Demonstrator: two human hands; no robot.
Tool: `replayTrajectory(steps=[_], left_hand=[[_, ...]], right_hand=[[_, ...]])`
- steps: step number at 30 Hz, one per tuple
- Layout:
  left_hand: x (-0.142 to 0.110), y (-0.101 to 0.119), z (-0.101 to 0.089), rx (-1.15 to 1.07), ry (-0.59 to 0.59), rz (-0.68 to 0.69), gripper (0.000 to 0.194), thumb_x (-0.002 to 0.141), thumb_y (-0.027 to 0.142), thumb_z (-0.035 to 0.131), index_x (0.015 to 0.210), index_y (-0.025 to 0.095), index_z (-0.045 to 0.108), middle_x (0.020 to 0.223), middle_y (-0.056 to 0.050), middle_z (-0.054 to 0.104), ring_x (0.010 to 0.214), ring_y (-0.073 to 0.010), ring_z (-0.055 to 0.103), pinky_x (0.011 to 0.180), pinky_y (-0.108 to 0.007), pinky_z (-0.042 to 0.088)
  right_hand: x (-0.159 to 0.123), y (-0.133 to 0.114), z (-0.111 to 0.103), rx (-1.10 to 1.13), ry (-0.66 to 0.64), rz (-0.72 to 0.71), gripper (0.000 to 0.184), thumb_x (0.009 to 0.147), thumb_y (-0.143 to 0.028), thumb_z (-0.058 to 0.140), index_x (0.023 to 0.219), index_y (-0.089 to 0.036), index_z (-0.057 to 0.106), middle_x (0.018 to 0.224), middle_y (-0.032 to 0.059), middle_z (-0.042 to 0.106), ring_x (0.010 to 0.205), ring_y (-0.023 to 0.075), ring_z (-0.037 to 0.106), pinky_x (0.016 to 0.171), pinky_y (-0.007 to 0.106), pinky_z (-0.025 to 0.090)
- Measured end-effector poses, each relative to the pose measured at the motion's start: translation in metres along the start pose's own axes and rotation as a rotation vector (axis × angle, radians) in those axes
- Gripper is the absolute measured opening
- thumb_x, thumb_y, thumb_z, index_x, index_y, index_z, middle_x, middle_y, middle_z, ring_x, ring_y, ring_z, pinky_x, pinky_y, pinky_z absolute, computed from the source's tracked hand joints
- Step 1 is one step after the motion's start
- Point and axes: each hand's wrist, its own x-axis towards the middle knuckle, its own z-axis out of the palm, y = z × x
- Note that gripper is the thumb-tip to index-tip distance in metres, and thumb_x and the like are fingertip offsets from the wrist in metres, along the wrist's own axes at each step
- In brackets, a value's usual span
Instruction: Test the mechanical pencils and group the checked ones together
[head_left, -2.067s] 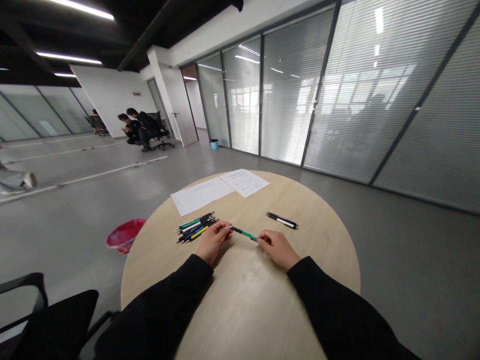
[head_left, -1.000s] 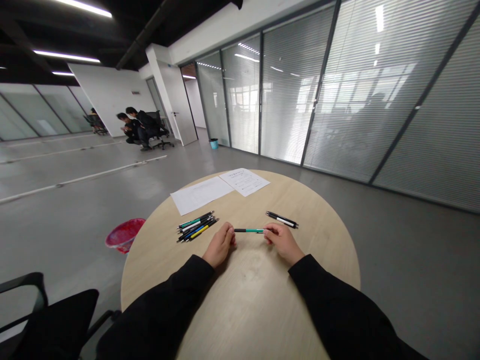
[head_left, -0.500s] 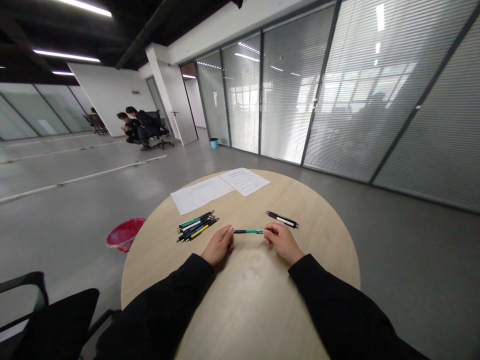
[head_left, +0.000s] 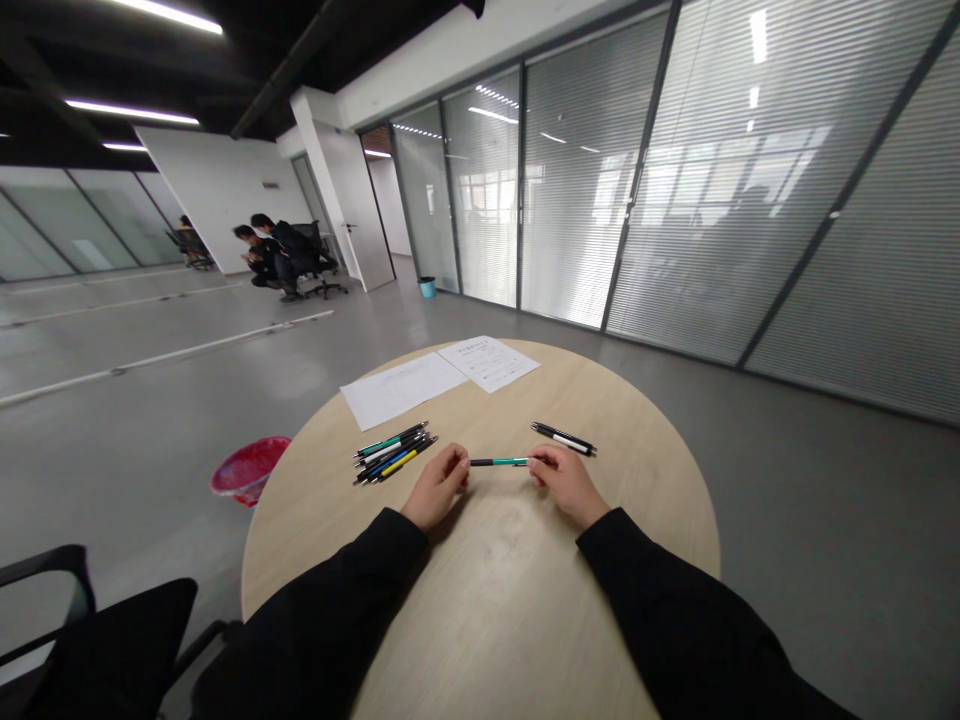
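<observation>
1. My left hand and right hand each pinch one end of the green-and-black pen.
2. It spans crosswise, right of the pen pile; my left hand is nearer that pile.

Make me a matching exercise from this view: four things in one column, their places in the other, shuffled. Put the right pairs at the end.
Things
1. Single green-and-black pen
2. Pile of pens
3. Red basket
4. Sheets of paper

Places
A. On the floor, left of the table
B. Near the table's far edge
C. Between the left hand and the right hand, held at both ends
D. On the table, left of the left hand

Right pairs: 1-C, 2-D, 3-A, 4-B
</observation>
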Motion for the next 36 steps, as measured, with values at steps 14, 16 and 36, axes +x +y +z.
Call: replayTrajectory(steps=[14,16,36], left_hand=[[0.000,-0.006,-0.001,-0.020,0.020,-0.026,0.031,0.086,0.050,0.057,0.079,0.020,0.053,0.064,0.003,0.053,0.055,-0.0125,0.048,0.056,-0.024,0.037],[0.001,-0.007,-0.001,-0.004,0.000,-0.022,0.030,0.086,0.049,0.057,0.079,0.020,0.053,0.064,0.003,0.053,0.055,-0.0123,0.047,0.056,-0.024,0.037],[0.001,-0.003,-0.001,0.024,0.022,-0.045,0.029,0.088,0.048,0.053,0.084,0.019,0.054,0.069,0.002,0.056,0.056,-0.0123,0.051,0.054,-0.024,0.040]], right_hand=[[0.001,-0.002,-0.001,0.053,0.014,0.001,0.023,0.080,-0.037,0.062,0.087,-0.016,0.068,0.068,0.0008,0.062,0.055,0.0130,0.056,0.053,0.025,0.045],[0.001,-0.002,-0.001,0.071,0.015,0.011,0.023,0.080,-0.037,0.062,0.087,-0.016,0.068,0.068,0.0009,0.062,0.055,0.0130,0.056,0.053,0.026,0.045],[0.003,0.009,-0.002,0.104,0.003,0.037,0.017,0.076,-0.032,0.065,0.085,-0.017,0.063,0.071,-0.0002,0.063,0.060,0.0131,0.059,0.057,0.025,0.046]])
